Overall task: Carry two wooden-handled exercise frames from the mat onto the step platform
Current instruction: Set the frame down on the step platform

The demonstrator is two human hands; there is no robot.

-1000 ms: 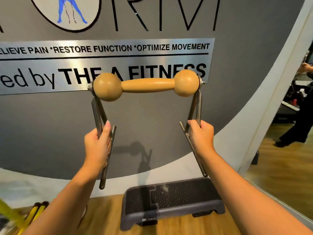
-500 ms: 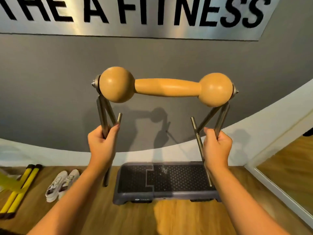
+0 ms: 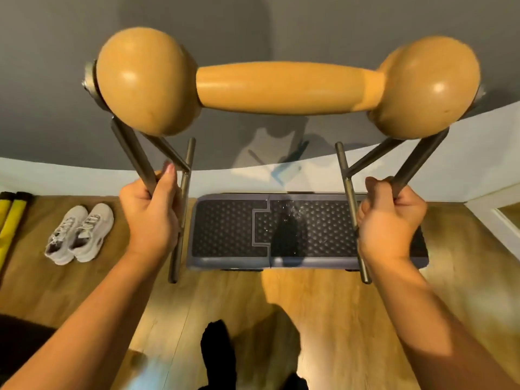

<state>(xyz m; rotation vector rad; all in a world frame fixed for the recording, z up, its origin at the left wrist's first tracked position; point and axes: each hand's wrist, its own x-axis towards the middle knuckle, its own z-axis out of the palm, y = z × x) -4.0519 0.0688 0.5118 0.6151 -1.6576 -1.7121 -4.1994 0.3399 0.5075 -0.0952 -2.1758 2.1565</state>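
I hold one exercise frame [image 3: 287, 88] up in the air in front of me: a wooden bar with a round knob at each end, on grey metal legs. My left hand [image 3: 150, 215] grips the left metal leg and my right hand [image 3: 389, 220] grips the right one. Below and behind the frame, the dark studded step platform [image 3: 230, 229] lies on the wooden floor against the wall, with nothing on it. The frame hangs above the platform, apart from it. No second frame is in view.
A pair of white sneakers [image 3: 80, 235] sits on the floor left of the platform. Yellow padded bars [image 3: 11, 218] lie at the far left edge. A dark mat corner [image 3: 19, 342] shows at lower left. My foot in a black sock [image 3: 218, 350] stands before the platform.
My view has tilted down and I have come closer to the platform. The frame now looms larger and nearer, still held by both hands on its legs.
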